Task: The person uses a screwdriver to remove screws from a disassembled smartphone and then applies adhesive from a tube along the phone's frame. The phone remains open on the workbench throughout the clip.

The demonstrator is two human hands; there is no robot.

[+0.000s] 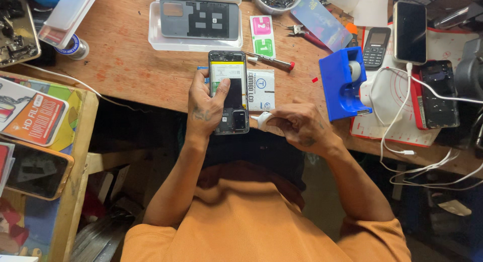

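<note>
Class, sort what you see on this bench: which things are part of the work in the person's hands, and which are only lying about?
In hand:
- opened phone, back off, held by the left hand
- small white piece pinched in the right hand

Lying about:
- blue tape dispenser
- red-handled screwdriver
- keypad phone
- clear case with a grey back cover
- bowl of screws

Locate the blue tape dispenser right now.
Head view, right of centre: the blue tape dispenser sits on the wooden bench, just beyond the right hand, beside the small keypad phone.
</note>
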